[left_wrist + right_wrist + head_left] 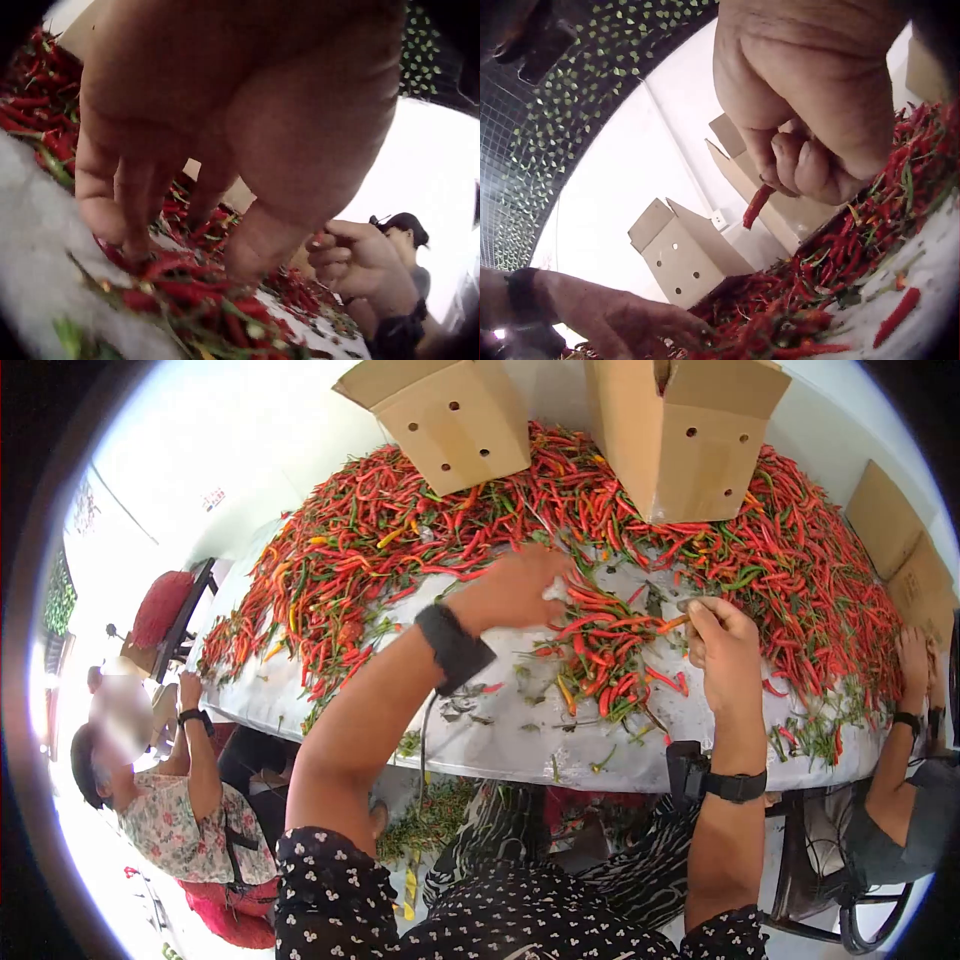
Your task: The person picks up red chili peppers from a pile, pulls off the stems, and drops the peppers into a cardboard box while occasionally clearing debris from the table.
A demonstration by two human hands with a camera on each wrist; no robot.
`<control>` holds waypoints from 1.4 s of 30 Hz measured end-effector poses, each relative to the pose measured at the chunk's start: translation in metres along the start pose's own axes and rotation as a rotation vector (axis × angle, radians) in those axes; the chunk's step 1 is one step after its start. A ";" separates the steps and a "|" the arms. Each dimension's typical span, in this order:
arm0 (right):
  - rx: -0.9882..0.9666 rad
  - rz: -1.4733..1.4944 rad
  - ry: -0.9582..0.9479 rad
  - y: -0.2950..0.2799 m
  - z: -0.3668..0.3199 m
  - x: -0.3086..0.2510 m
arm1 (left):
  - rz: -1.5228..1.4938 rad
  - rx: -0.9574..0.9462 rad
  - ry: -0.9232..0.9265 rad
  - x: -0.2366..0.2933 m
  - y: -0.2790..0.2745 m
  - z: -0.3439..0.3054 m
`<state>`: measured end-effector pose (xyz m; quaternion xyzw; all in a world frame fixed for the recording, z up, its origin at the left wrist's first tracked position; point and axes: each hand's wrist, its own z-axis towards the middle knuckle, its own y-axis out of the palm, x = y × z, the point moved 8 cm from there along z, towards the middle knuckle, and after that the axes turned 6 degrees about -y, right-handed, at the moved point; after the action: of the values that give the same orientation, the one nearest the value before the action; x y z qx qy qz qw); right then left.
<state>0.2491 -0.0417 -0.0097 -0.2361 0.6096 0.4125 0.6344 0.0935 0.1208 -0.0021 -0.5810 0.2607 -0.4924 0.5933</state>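
Note:
My left hand (520, 590) reaches over a small heap of red chili peppers (610, 650), its fingers spread. In the left wrist view the fingertips and thumb of that hand (225, 127) touch red peppers (202, 289). The right hand (727, 650), to the right of the heap, pinches an orange-red pepper (673, 625) between thumb and fingers. Its other fingers are curled in the right wrist view, where the pepper (757, 208) sticks out below the hand (810, 97).
A large bank of chilies (340, 550) covers the table's far side (480, 755). Two cardboard boxes (455, 430) (690, 460) stand on it. One person (170, 790) sits at the left; another person's arm (895, 760) is at the right. Loose stems lie near the front edge.

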 end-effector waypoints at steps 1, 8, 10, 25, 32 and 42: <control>-0.020 0.006 -0.011 0.002 0.000 -0.001 | 0.098 0.099 0.022 -0.011 -0.009 0.011; 0.043 0.003 0.011 -0.006 0.002 -0.003 | 0.067 -0.220 -0.146 -0.034 0.023 0.021; 0.042 -0.001 0.016 -0.008 0.004 -0.001 | -0.357 -0.257 -0.033 0.010 0.002 0.002; -0.077 -0.091 0.033 -0.006 -0.009 0.010 | -0.024 -0.210 -0.329 0.012 -0.021 -0.226; -0.028 -0.132 0.027 -0.008 -0.018 -0.002 | 0.145 -0.277 -0.720 -0.030 -0.065 -0.277; -0.079 -0.133 0.073 -0.016 -0.016 0.008 | 0.187 -0.023 -0.377 -0.029 -0.040 -0.205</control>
<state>0.2527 -0.0613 -0.0226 -0.3159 0.5983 0.3845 0.6281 -0.1095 0.0640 -0.0102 -0.6430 0.2033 -0.3147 0.6680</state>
